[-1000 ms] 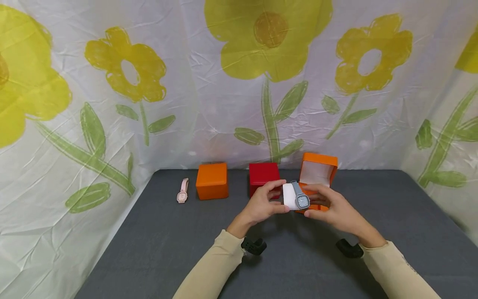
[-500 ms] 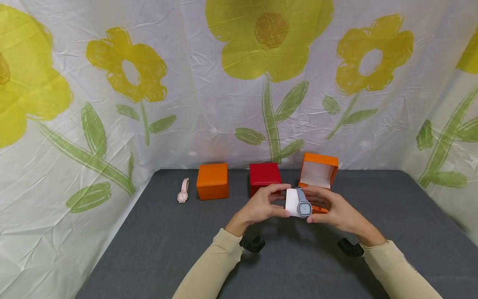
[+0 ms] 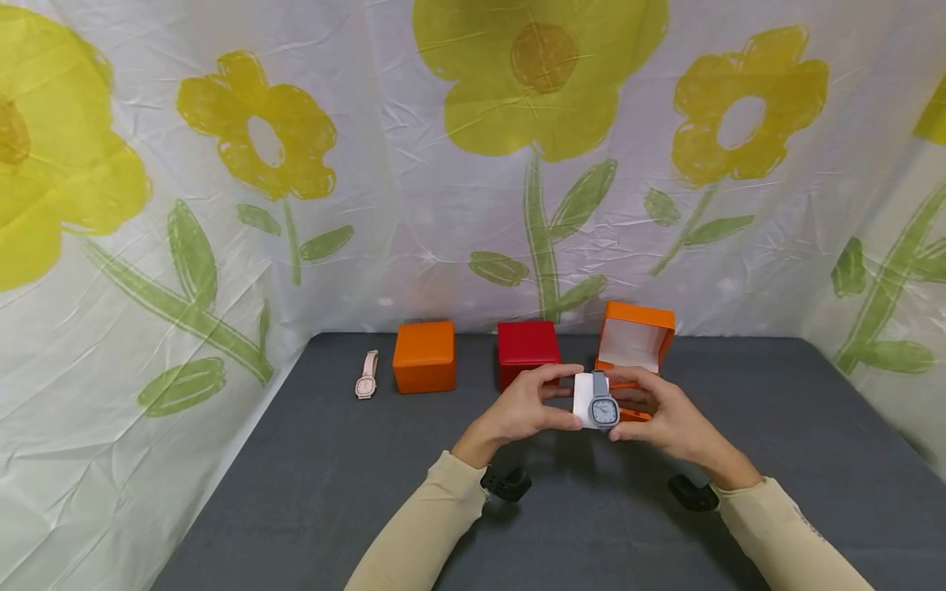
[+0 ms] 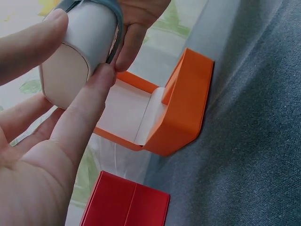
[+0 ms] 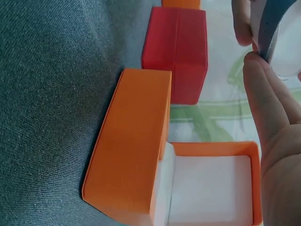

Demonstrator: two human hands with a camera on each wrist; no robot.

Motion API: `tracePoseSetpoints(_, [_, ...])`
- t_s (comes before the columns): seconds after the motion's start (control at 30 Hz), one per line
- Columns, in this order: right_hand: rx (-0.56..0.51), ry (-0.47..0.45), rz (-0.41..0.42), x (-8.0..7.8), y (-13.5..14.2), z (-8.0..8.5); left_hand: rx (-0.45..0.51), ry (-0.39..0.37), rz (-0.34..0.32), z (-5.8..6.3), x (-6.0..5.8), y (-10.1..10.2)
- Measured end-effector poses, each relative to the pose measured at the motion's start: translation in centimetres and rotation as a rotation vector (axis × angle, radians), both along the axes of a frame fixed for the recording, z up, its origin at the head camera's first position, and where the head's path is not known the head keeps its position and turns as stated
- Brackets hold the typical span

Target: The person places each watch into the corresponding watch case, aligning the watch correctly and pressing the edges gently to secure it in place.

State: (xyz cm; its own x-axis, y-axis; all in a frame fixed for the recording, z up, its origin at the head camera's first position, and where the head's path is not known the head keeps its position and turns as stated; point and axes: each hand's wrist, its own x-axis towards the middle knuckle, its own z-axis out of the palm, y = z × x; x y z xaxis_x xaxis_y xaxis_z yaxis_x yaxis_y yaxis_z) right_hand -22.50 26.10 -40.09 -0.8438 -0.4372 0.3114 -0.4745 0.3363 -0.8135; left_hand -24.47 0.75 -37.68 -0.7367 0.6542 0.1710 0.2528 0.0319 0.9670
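Both hands hold a white watch pillow (image 3: 582,402) above the table, with a blue-grey wristwatch (image 3: 604,410) strapped round it. My left hand (image 3: 521,405) grips the pillow's left end between thumb and fingers. At the other end, the thumb and fingers of my right hand (image 3: 665,414) hold the pillow beside the watch. The dial faces up toward the head camera. In the left wrist view the pillow's pale flat end (image 4: 65,77) shows between the fingers. Just behind the hands stands an orange watch box (image 3: 637,324) with its lid raised; its white-lined lid (image 5: 209,188) shows in the right wrist view.
A closed red box (image 3: 528,345) stands left of the raised-lid box. Further left are a closed orange box (image 3: 424,357) and a pink wristwatch (image 3: 366,376) lying on the dark grey table (image 3: 355,476). A flower-printed curtain (image 3: 414,205) hangs behind the table.
The pillow with the watch has come slightly toward me and to the right, away from the raised-lid box, and its dial has turned more upright. Both hands keep their hold.
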Motion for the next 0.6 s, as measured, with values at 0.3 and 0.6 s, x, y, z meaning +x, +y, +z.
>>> tracePoseSetpoints(0.3, [0.005, 0.054, 0.006, 0.1, -0.6, -0.4, -0.003, -0.02, 0.006, -1.5, -0.7, 0.4])
tracePoseSetpoints(0.6, [0.081, 0.1, -0.012, 0.2, -1.0, -0.5, 0.018, 0.014, -0.036, -2.5, -1.2, 0.9])
